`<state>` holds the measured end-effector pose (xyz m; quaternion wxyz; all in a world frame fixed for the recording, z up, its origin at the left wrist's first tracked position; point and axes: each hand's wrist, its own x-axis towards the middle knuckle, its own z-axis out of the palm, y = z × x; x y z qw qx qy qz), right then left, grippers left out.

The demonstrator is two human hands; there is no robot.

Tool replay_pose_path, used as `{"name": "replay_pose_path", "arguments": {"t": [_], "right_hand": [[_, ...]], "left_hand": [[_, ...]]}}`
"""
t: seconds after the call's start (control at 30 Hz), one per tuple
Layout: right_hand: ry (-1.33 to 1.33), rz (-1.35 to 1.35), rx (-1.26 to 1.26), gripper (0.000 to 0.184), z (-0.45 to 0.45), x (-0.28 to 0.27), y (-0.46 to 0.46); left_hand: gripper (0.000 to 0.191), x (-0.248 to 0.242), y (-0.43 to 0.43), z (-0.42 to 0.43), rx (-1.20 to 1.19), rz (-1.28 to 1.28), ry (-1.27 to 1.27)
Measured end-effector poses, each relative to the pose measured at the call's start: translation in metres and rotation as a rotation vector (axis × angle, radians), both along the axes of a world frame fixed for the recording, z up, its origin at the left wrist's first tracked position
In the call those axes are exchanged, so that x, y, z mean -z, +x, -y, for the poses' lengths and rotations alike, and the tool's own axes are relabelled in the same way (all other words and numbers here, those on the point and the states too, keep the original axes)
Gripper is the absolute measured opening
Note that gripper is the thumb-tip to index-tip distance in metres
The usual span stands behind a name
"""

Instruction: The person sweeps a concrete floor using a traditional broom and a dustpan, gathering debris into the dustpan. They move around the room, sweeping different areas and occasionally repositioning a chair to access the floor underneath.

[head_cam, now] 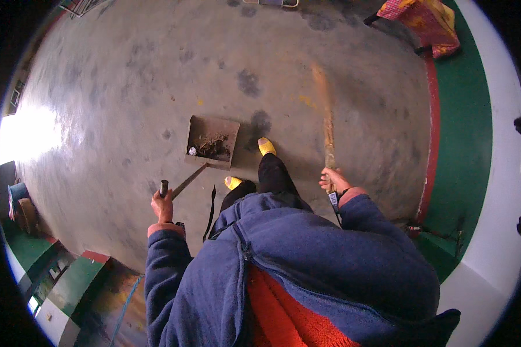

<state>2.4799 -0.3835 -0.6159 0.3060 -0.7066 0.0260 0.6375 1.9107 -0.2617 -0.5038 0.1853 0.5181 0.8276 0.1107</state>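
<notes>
My left hand (162,204) is closed around the handle (190,181) of a long-handled dustpan. The pan (220,163) rests on the concrete floor ahead of my feet, with brown debris (212,145) and a small whitish crumpled thing (192,151) inside. In my right hand (335,179) is the handle of a broom (329,139), which reaches forward over the floor; its far end is blurred. Yellow slippers (267,146) are on my feet, between the pan and the broom.
A green wall band (462,104) with a red edge runs along the right. A cloth-draped piece of furniture (430,26) stands at the upper right. Metal legs (271,3) show at the top. A blue container (18,193) is at the far left, and a doorway opens at the lower left.
</notes>
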Motion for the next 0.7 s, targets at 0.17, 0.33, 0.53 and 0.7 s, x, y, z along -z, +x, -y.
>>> {"name": "replay_pose_path", "arguments": {"t": [0.17,0.33,0.53,0.7], "right_hand": [[0.101,-0.173,0.234,0.029,-0.049,0.037,0.063],[0.111,-0.469,0.059,0.033,-0.088,0.028,0.050],[-0.003,-0.403,-0.304,0.021,-0.200,0.022,-0.059],[0.076,-0.290,-0.378,0.016,-0.287,0.035,-0.075]], "left_hand": [[0.030,-0.010,0.007,-0.031,0.036,-0.017,-0.019],[0.031,-0.051,0.041,-0.023,0.010,-0.033,-0.041],[0.032,-0.029,0.087,-0.069,-0.022,-0.147,-0.119],[0.032,0.023,0.091,-0.094,-0.091,-0.128,-0.132]]}}
